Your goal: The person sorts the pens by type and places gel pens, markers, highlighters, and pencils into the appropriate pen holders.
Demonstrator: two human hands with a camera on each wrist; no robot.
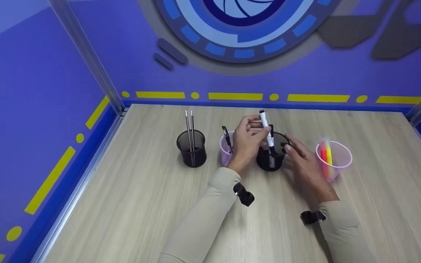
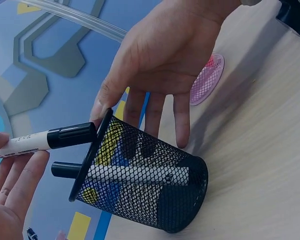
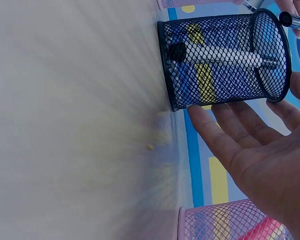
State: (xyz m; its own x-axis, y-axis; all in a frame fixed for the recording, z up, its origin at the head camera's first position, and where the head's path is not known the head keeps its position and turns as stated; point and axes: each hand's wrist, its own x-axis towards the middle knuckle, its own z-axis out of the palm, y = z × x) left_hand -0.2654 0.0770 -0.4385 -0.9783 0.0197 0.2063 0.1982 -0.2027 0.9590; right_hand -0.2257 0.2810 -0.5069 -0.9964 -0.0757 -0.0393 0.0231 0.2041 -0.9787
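My left hand (image 1: 247, 140) pinches a white marker (image 1: 265, 120) with black ends and holds it above a black mesh pen cup (image 1: 264, 160). In the left wrist view, the held marker's black cap (image 2: 72, 135) points at the cup's rim. Another white marker (image 3: 222, 55) stands inside this cup, its black end sticking out above the rim. My right hand (image 1: 305, 166) is at the cup's right side, thumb by the rim. Its fingers (image 3: 215, 132) extend nearly straight along the mesh and touch it. Nothing else is in that hand.
Left of the hands stands another black mesh cup (image 1: 194, 159) with two thin pencils (image 1: 192, 128). A pink cup (image 1: 226, 159) with a black pen (image 1: 227, 135) sits partly behind my left hand. At right, a pink mesh cup (image 1: 342, 164) holds highlighters (image 1: 328, 155). Walls border the table (image 1: 122, 204).
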